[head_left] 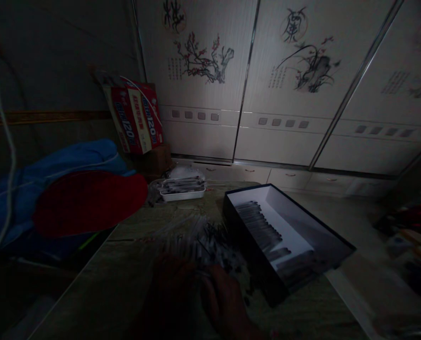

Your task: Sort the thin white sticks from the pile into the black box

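Observation:
In the dim light both my hands are close together over the near part of the table (100, 283). My left hand (171, 278) is very dark, its fingers curled inward. Beside it, my right hand (226, 297) is closed, thumb and fingers pressed together near a faint glint. What they hold is too dark to name. Just beyond my fingers lies a loose pile of clear, pen-like tubes (185, 245) and small black pieces (215, 236). To the right, a black box with a white inside (297, 245) contains rows of dark-tipped, pen-like sticks (258, 222).
A white tray (184, 196) of similar sticks stands at the table's far side. On the left are a red round cushion-like thing (90, 203), blue cloth (79, 156) and a hanging white cable (6, 127). Behind stand a red carton (137, 118) and sliding cabinet doors (203, 99).

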{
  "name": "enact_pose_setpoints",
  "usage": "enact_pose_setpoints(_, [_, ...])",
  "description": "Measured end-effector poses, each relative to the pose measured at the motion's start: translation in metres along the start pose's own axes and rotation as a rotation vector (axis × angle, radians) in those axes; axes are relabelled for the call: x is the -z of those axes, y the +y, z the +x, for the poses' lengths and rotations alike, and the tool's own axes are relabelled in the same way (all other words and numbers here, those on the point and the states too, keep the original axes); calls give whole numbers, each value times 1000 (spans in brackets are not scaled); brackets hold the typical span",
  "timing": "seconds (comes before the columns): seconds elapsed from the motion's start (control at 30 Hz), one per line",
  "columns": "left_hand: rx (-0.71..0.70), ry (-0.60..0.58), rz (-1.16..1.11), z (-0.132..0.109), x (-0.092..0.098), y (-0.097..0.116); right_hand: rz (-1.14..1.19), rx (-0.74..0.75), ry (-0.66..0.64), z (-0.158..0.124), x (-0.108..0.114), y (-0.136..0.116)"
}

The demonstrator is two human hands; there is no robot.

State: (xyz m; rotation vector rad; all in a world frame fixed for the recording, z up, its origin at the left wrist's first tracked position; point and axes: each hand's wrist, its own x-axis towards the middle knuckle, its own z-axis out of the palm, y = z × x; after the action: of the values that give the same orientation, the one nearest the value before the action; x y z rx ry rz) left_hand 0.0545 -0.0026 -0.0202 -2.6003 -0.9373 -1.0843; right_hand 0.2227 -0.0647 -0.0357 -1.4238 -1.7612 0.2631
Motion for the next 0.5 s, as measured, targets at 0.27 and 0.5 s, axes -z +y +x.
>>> enact_pose_setpoints(0.27, [28, -24, 8, 1, 3, 0, -61, -6, 211, -8, -12, 1])
enact_pose_setpoints(0.5, [-59, -1, 29, 2, 10, 0, -42, -3, 307, -11, -14, 2])
